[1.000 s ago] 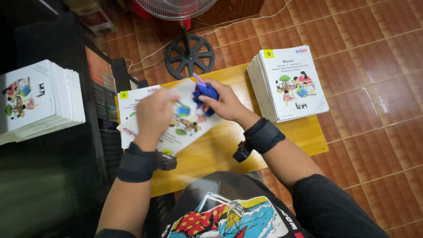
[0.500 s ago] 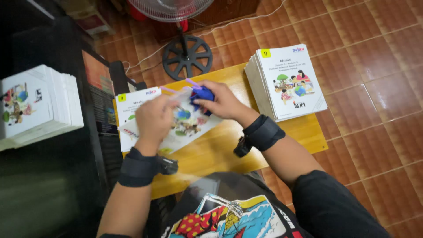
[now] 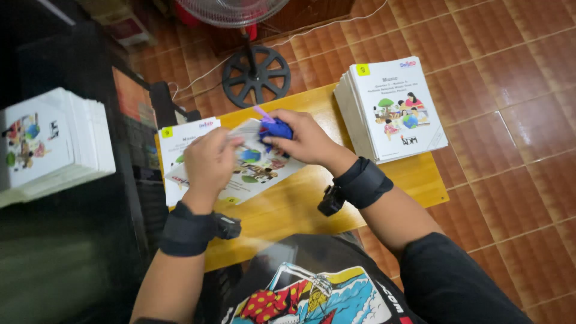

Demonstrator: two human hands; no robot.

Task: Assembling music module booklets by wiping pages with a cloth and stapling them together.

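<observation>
Blue plastic stapler (image 3: 277, 128) sits clamped in the right hand (image 3: 307, 138), its fingers wrapped round it over the far edge of a thin white booklet with a colourful picture cover (image 3: 255, 168). The left hand (image 3: 209, 161) presses flat on that booklet, fingers curled onto the paper. Under it lies a second white booklet (image 3: 180, 139), poking out to the far left. Both rest on a small yellow wooden table (image 3: 300, 204). At the table's right end stands a thick stack of matching white booklets (image 3: 393, 111), hanging partly over the edge. Each wrist wears a black strap. Red-brown tiled floor (image 3: 510, 90) spreads to the right. Beyond the far side stands a fan on a round black base (image 3: 257, 75). Another tall pile of white booklets (image 3: 51, 141) rests on a dark surface at left.
</observation>
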